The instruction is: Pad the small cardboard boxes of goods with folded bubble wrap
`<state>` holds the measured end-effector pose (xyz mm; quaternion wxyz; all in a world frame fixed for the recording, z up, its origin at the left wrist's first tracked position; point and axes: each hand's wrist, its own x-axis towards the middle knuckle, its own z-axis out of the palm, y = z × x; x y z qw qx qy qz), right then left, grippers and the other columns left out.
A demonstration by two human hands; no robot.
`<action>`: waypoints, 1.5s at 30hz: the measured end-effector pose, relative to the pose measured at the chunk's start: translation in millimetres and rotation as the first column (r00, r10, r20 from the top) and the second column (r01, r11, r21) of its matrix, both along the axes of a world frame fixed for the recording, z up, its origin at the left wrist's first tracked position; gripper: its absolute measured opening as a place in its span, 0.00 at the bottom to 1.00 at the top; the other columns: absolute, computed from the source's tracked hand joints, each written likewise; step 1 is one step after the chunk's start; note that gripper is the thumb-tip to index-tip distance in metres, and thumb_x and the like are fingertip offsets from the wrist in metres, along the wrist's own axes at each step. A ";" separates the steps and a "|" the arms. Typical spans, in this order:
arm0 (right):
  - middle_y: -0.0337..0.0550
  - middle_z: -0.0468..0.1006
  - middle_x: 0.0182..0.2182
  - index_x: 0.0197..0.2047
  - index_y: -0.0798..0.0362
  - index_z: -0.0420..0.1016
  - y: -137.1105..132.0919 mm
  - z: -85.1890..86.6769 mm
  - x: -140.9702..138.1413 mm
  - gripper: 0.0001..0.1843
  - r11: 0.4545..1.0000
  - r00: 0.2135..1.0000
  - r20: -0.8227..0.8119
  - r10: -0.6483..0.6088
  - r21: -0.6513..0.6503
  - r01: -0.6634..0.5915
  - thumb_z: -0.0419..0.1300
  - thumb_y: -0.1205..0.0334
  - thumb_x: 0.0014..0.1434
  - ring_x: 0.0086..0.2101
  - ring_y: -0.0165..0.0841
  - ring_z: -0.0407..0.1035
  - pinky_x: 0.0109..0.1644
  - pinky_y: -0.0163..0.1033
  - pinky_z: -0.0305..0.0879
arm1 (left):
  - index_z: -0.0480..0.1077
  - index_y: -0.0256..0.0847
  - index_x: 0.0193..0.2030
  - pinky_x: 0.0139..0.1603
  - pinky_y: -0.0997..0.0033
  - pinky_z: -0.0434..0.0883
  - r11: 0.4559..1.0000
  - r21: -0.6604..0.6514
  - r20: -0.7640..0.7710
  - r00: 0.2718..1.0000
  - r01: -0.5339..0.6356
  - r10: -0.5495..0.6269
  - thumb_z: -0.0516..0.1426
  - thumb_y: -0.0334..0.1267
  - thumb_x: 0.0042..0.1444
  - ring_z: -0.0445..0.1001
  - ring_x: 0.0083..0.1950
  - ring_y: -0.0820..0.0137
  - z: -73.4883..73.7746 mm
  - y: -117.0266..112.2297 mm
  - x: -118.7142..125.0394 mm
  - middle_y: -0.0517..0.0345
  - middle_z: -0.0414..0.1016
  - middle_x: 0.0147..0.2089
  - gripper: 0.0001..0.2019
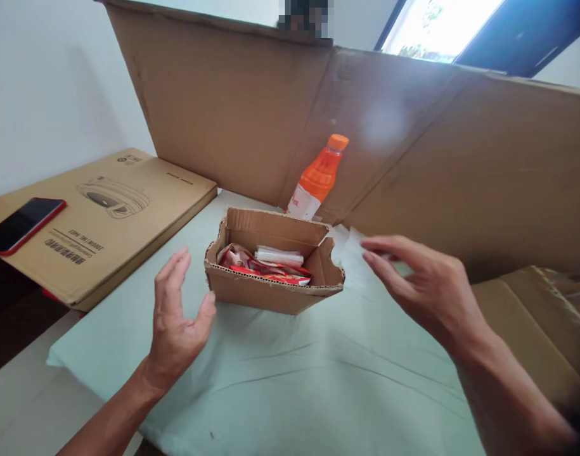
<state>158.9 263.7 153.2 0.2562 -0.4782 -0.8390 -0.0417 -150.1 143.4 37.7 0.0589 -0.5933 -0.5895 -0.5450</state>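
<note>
Left hand (182,316) open, fingers curved, empty; cardboard box (265,297) just right of its thumb. Clear plastic (347,253) at right hand's (418,278) fingertips, can't tell if pinched. Light edge pinch, clear of box rim, likely works best.

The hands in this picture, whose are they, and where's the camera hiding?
There's no robot here: they belong to the person wearing the camera on their head, so you look forward and down as they do. On the green cloth sits an open box with a red packet inside. A bottle is behind it. The left hand is open and holds nothing. The right hand is by some clear plastic; I can't tell whether it's gripping it.
</note>
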 end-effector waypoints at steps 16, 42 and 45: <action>0.48 0.79 0.37 0.46 0.56 0.73 -76.5 -116.3 5.1 0.16 0.907 0.899 -0.394 -0.192 -0.421 0.010 0.56 0.54 0.61 0.30 0.36 0.72 0.31 0.38 0.69 | 0.67 0.36 0.58 0.56 0.58 0.74 0.880 -0.264 0.658 0.740 0.396 -0.136 0.61 0.45 0.55 0.75 0.54 0.62 -32.2 16.4 44.6 0.45 0.75 0.54 0.26; 0.59 0.58 0.70 0.75 0.51 0.47 -273.3 -177.8 168.9 0.63 0.867 0.539 -0.682 -0.494 -0.338 0.368 0.73 0.39 0.45 0.67 0.53 0.57 0.69 0.56 0.59 | 0.60 0.44 0.67 0.55 0.58 0.77 0.414 -0.418 0.744 0.566 0.809 -0.355 0.64 0.56 0.52 0.76 0.59 0.55 -58.5 -50.1 181.7 0.42 0.69 0.66 0.38; 0.59 0.60 0.68 0.73 0.52 0.48 -313.3 -182.5 190.5 0.59 0.659 0.318 -0.696 -0.643 -0.291 0.694 0.72 0.42 0.47 0.66 0.54 0.58 0.68 0.61 0.58 | 0.61 0.44 0.68 0.58 0.56 0.75 0.237 -0.409 0.726 0.471 0.881 -0.501 0.62 0.51 0.57 0.74 0.61 0.55 -54.6 -59.5 220.7 0.40 0.64 0.69 0.34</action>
